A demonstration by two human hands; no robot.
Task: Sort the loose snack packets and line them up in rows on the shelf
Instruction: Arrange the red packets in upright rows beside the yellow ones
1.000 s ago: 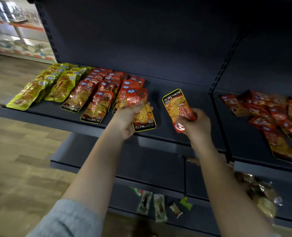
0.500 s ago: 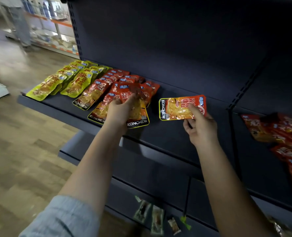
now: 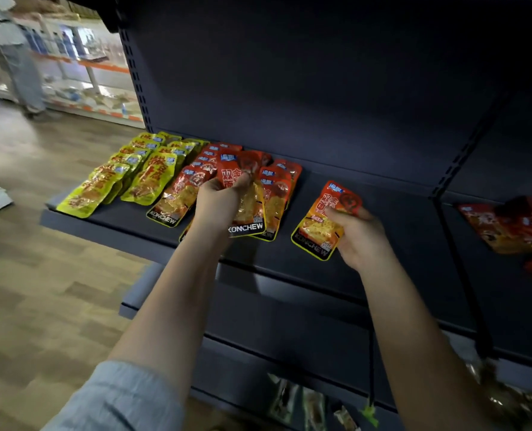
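Gripped a red packet point(image 3: 245, 194) in the left hand point(image 3: 219, 199) over the red rows point(image 3: 274, 181), pinched another packet point(image 3: 325, 220) in the right hand point(image 3: 359, 236), low on the shelf point(image 3: 383, 219).

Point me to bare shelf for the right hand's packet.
Bare patch: between the red rows and the right hand, under its packet; more beyond it, up to the upright. Crowded: left of the left hand, and the loose pile far right.

Wooden floor point(image 3: 37, 284) at left; a lit display rack point(image 3: 84, 85) beyond
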